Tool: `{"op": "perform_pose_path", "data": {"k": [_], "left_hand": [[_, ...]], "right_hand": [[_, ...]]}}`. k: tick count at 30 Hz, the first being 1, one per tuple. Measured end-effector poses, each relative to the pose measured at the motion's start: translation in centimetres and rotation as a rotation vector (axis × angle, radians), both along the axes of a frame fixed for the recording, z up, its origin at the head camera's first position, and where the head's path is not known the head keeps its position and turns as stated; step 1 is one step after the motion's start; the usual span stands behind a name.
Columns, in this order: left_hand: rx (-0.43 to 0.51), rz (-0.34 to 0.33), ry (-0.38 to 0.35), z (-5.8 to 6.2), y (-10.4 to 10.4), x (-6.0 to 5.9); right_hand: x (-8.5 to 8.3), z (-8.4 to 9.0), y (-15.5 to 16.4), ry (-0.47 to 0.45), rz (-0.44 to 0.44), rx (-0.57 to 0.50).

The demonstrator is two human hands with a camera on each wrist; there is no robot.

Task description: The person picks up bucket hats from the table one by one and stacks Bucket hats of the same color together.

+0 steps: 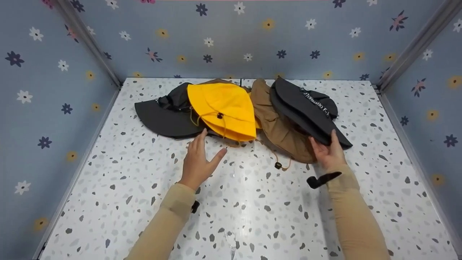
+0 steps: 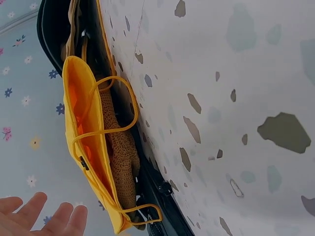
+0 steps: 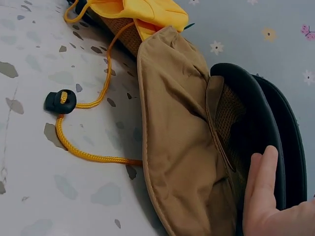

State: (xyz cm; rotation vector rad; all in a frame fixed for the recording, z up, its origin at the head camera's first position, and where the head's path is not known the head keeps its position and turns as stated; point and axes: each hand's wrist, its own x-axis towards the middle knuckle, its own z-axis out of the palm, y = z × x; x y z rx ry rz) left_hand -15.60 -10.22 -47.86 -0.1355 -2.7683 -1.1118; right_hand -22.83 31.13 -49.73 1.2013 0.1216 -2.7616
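Observation:
My left hand (image 1: 198,162), fingers extended and thumb spread, is in front of a yellow bucket hat (image 1: 223,108) with a drawcord. Its fingertips come near the brim of a black cap (image 1: 162,121); whether they touch is unclear. In the left wrist view, several fingertips (image 2: 64,219) show beside the yellow hat (image 2: 91,147). My right hand (image 1: 329,153) pinches the brim of another black cap (image 1: 310,106) with white lettering, thumb on one side and fingers on the other. That cap leans on a brown hat (image 1: 279,124), whose wide flap (image 3: 177,128) shows in the right wrist view.
An orange cord with a black toggle (image 1: 278,165) trails from the brown hat onto the speckled white table (image 1: 238,202). Flower-patterned panels (image 1: 223,39) enclose the back and sides. The hats lie overlapping in a row near the back edge.

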Motion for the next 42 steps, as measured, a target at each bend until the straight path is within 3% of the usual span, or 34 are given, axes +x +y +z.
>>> {"op": "perform_pose_path", "data": {"k": [8, 19, 29, 42], "left_hand": [[0.078, -0.009, -0.095, 0.1, 0.3, 0.2], [0.335, -0.074, -0.124, 0.1, 1.2, 0.0], [0.547, -0.073, -0.234, 0.7, 1.9, -0.3], [0.736, -0.086, -0.352, 1.3, 2.9, -0.6]], "right_hand": [[-1.1, -0.6, -0.5, -0.003, -0.089, -0.055], [-2.0, -0.8, -1.1, -0.002, -0.078, -0.089], [-1.8, -1.1, -1.4, 0.069, -0.155, -0.157], [-0.9, -0.1, -1.4, 0.199, -0.129, 0.075]]}}
